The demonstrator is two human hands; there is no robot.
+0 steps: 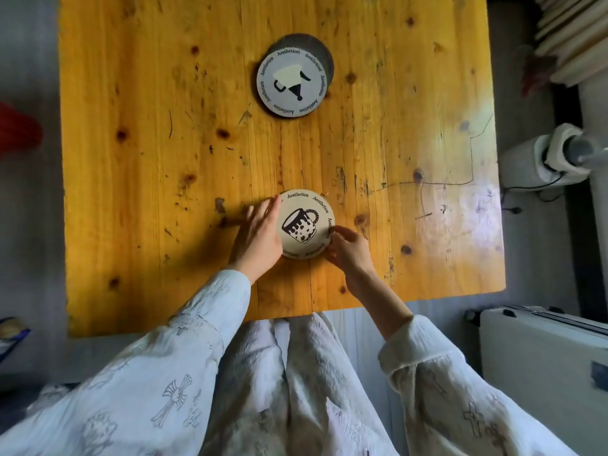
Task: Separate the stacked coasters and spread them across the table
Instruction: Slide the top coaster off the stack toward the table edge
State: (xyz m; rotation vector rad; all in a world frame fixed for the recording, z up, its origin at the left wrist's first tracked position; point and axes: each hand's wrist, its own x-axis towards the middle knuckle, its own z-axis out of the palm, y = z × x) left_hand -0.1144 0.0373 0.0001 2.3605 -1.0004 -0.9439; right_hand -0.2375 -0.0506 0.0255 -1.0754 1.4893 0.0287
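Observation:
A round cream coaster with a dark mug drawing lies near the front of the yellow wooden table. My left hand rests flat against its left edge, fingers together. My right hand pinches its right rim between thumb and fingers. Farther back, at the table's middle, lies a grey coaster with a dripper drawing. It sits slightly offset on top of a darker coaster, of which only the back right edge shows.
The table's right edge borders a white device with a cable. A white box stands at the lower right. Something red lies off the left side. Bare wood spreads left and right of the coasters.

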